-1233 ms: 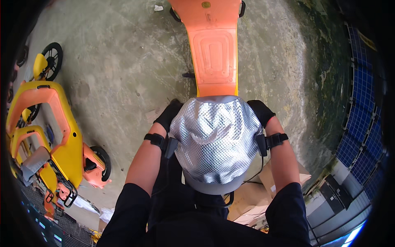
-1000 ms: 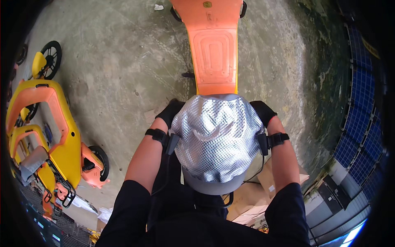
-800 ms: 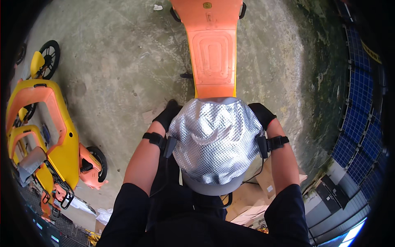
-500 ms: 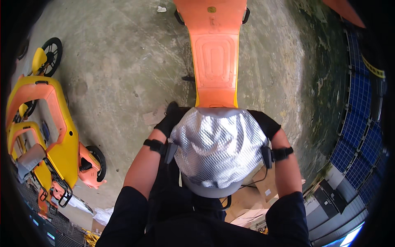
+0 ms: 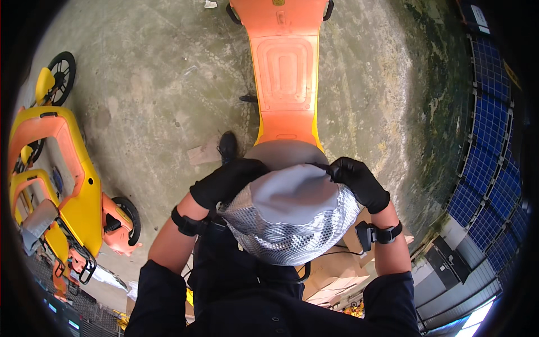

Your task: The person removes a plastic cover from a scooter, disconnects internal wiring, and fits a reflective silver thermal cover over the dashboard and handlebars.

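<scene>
Below me is an orange and yellow scooter point(image 5: 286, 73) with a grey seat point(image 5: 289, 154). A silver quilted seat cover point(image 5: 292, 241) lies over the seat's rear part. Its front is folded back, so the smooth grey lining point(image 5: 295, 196) faces up and the seat's front is bare. My left hand point(image 5: 227, 182), in a black glove, grips the cover's left front edge, with its fingertips partly hidden by the seat and cover. At the right front edge, my gloved right hand point(image 5: 359, 180) pinches the cover with bent fingers.
More yellow and orange scooters point(image 5: 78, 180) stand at the left. Blue grid-patterned panels point(image 5: 488, 135) line the right side. Flattened cardboard point(image 5: 337, 275) lies behind the seat at the right. My black shoe point(image 5: 227, 147) is on the concrete floor, beside a cardboard scrap point(image 5: 205, 154).
The cover's front edge has been pulled back toward me off the seat's front, turning its grey lining up. Both hands have come up from the seat's sides with the edge.
</scene>
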The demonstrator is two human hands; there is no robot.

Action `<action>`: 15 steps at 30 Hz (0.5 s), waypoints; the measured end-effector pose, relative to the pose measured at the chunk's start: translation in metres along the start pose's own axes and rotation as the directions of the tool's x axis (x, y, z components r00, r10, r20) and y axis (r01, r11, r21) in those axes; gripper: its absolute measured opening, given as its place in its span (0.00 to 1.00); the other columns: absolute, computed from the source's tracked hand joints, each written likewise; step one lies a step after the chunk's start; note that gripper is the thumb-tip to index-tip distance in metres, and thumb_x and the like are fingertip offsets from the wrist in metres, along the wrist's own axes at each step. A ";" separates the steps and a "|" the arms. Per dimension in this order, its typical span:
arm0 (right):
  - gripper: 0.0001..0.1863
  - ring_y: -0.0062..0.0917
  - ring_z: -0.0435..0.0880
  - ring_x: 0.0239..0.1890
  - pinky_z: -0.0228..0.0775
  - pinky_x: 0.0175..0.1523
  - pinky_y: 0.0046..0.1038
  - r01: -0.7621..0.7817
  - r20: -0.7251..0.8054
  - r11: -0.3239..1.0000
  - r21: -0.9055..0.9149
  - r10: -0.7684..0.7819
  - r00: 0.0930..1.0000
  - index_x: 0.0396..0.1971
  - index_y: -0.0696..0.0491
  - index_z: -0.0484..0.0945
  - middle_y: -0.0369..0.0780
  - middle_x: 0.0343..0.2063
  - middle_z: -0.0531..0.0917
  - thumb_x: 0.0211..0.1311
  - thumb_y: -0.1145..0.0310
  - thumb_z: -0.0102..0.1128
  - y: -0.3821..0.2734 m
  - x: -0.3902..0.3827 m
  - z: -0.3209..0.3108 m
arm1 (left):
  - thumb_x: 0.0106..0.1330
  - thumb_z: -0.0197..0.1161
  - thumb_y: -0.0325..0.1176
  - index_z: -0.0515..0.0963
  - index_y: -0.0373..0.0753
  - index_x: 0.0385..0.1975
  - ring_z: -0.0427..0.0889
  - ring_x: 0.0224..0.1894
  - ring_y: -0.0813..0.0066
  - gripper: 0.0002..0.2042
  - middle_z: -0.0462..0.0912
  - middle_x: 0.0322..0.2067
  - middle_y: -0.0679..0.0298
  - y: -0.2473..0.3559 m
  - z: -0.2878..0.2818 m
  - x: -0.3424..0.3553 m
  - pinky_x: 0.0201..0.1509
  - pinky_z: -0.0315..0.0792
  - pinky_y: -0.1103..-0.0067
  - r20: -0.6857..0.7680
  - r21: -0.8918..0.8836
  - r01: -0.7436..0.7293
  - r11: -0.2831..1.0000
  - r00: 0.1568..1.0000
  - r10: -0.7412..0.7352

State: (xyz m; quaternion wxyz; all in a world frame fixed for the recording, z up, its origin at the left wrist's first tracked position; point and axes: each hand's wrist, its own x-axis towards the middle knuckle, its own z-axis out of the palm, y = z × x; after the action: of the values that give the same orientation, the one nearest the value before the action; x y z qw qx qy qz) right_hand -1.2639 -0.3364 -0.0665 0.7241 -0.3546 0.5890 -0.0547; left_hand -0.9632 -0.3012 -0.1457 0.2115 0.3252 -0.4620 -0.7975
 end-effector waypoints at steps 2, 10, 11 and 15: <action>0.04 0.14 0.70 0.32 0.63 0.41 0.18 0.007 -0.027 1.000 0.007 -0.007 1.000 0.27 0.58 0.72 0.32 0.25 0.74 0.57 0.73 0.51 -0.008 0.008 0.006 | 0.66 0.43 0.33 0.73 0.32 0.42 0.74 0.44 0.78 0.14 0.77 0.39 0.62 0.012 -0.002 0.007 0.50 0.66 0.82 0.048 -0.317 0.162 0.934 0.987 -0.155; 0.11 0.11 0.64 0.22 0.60 0.27 0.19 0.000 -0.220 1.000 0.006 0.001 0.975 0.18 0.59 0.75 0.29 0.14 0.70 0.56 0.68 0.57 -0.002 0.040 0.004 | 0.63 0.53 0.38 0.78 0.32 0.29 0.74 0.31 0.81 0.14 0.79 0.26 0.67 -0.010 -0.032 0.040 0.40 0.68 0.84 -0.238 -0.110 0.398 0.911 0.879 -0.413; 0.12 0.12 0.64 0.21 0.60 0.27 0.20 0.020 -0.227 0.998 -0.056 -0.032 0.973 0.18 0.59 0.75 0.31 0.13 0.70 0.57 0.67 0.57 0.004 0.044 -0.003 | 0.62 0.54 0.36 0.78 0.32 0.28 0.73 0.30 0.82 0.12 0.78 0.24 0.67 -0.023 -0.036 0.032 0.38 0.68 0.84 -0.307 -0.125 0.388 0.913 0.860 -0.407; 0.16 0.23 0.69 0.17 0.61 0.26 0.25 0.114 -0.201 0.879 -0.463 -0.229 0.953 0.17 0.60 0.74 0.44 0.13 0.73 0.57 0.63 0.54 0.023 0.067 -0.016 | 0.54 0.61 0.38 0.79 0.34 0.21 0.67 0.15 0.77 0.12 0.72 0.12 0.61 -0.077 -0.026 0.036 0.22 0.63 0.79 -0.532 0.079 0.072 0.994 0.847 -0.019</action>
State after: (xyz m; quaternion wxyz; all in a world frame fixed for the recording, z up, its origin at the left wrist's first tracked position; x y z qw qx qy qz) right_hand -1.2659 -0.3601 -0.1347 0.5358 -0.5524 0.6380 -0.0266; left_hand -0.9732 -0.3026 -0.2338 0.2960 0.5533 -0.4157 -0.6584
